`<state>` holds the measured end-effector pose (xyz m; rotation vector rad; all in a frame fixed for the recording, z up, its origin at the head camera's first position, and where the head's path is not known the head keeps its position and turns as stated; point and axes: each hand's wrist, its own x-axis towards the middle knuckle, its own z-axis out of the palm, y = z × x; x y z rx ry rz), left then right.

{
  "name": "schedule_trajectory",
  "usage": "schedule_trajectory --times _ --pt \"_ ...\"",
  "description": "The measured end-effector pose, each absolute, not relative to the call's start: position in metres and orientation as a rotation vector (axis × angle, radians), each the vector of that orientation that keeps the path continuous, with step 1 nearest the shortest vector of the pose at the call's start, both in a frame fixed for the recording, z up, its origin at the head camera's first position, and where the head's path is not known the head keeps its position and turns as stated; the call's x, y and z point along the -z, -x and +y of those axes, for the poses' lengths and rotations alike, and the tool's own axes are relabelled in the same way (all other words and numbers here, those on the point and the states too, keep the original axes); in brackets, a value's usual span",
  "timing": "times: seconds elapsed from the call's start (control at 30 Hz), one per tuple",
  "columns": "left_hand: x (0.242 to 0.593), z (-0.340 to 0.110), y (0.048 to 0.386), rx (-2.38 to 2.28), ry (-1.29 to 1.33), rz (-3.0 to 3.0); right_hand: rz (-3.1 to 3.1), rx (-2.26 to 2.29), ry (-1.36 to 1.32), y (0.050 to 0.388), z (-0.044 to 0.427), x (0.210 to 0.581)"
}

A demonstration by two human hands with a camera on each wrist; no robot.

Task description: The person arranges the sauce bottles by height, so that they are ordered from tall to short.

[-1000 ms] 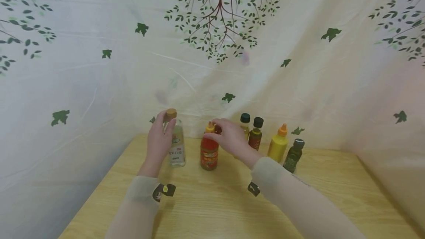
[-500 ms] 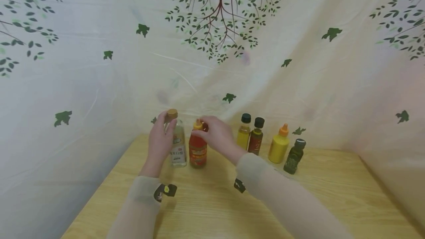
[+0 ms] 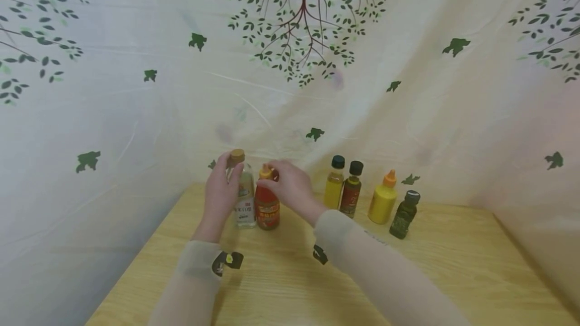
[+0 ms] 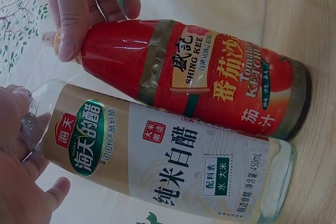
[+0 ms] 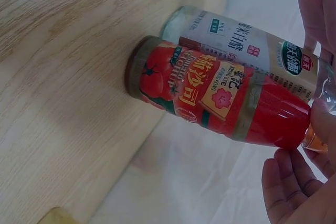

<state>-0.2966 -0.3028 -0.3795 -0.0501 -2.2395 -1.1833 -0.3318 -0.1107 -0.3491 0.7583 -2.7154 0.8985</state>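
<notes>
On the left of the table a clear glass vinegar bottle with a gold cap stands upright. My left hand holds it round the neck, and the label faces the left wrist view. Right against it stands a red ketchup bottle with a yellow-orange nozzle top. The thumb and fingers of my right hand pinch this bottle at its neck. In the right wrist view the ketchup bottle partly covers the vinegar bottle, and both bases are at the tabletop.
To the right stand a yellow oil bottle, a dark-capped bottle with a red label, a yellow squeeze bottle and a dark green bottle. A leaf-patterned curtain hangs behind the wooden table.
My right hand has moved the ketchup bottle left until it stands against the vinegar bottle. The left hand has kept its hold on the vinegar bottle, which has stayed in place.
</notes>
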Motion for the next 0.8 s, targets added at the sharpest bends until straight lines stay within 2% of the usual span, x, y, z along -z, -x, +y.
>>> schedule_trajectory --times 0.43,0.8 --pt "0.376 -0.296 0.289 1.224 -0.004 -2.262 -2.736 -0.945 -0.786 0.325 -0.096 0.349" --pt "0.377 -0.295 0.283 1.192 0.030 -2.237 -2.687 -0.890 -0.754 0.316 -0.037 0.332"
